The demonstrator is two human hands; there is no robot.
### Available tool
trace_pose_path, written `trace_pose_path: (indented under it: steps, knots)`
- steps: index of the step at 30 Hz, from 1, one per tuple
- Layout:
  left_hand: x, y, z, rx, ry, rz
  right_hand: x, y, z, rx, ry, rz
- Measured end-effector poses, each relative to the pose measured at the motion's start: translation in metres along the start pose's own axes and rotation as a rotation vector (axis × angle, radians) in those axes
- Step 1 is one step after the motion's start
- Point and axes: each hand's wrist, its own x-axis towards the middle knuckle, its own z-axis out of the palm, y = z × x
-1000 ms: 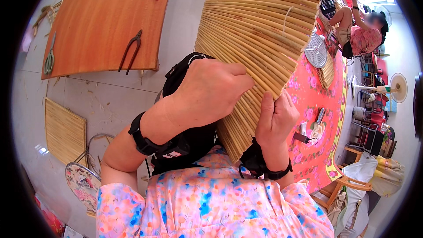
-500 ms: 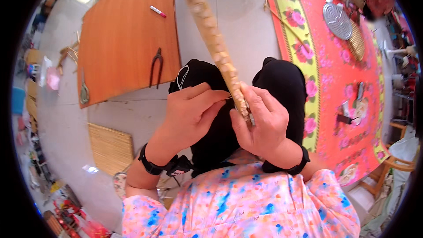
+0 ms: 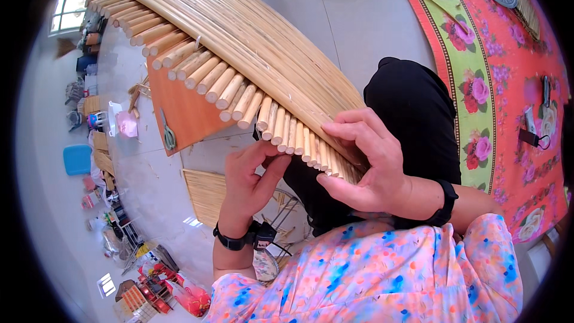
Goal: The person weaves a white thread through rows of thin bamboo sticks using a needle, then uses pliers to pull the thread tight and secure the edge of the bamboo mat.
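A panel of thin wooden sticks [image 3: 269, 42] slants up and away from my lap. One layer of sticks lies side by side across another, and their cut ends jut out in a stepped row along the left edge. At the panel's near corner, my right hand [image 3: 376, 170] grips it, thumb below and fingers on the upper face. My left hand [image 3: 248, 176] is closed in a pinch just under the jutting stick ends. Whatever is between its fingertips is hidden by the sticks. Short bits of white tie show on the upper face.
Beneath the panel, an orange-brown board [image 3: 185, 107] lies on the tiled floor with scissors [image 3: 170, 136] at its edge. A smaller stick mat [image 3: 203, 194] is near my left forearm. To the right spreads a red floral cloth [image 3: 514, 161] bearing small tools.
The panel has turned from nearly edge-on to showing its broad face, and now reaches far left. It covers the board where pliers and a marker lay. My head view has shifted.
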Motion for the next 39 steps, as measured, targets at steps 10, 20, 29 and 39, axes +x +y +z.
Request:
trace_pose_path:
  steps: [10, 20, 29, 39]
  knots:
    - [-0.002, 0.000, 0.000, 0.000, 0.022, -0.051, -0.001, 0.002, -0.003, 0.070, 0.042, 0.055]
    - [0.006, 0.007, 0.014, 0.157, 0.148, 0.178, -0.002, 0.010, -0.005, 0.103, 0.038, 0.007]
    - [0.013, 0.006, 0.025, 0.130, 0.224, 0.288, -0.001, 0.011, -0.002, 0.121, 0.080, -0.020]
    - [0.028, 0.014, 0.009, 0.219, 0.056, 0.302, 0.006, 0.004, -0.007, 0.014, 0.031, 0.001]
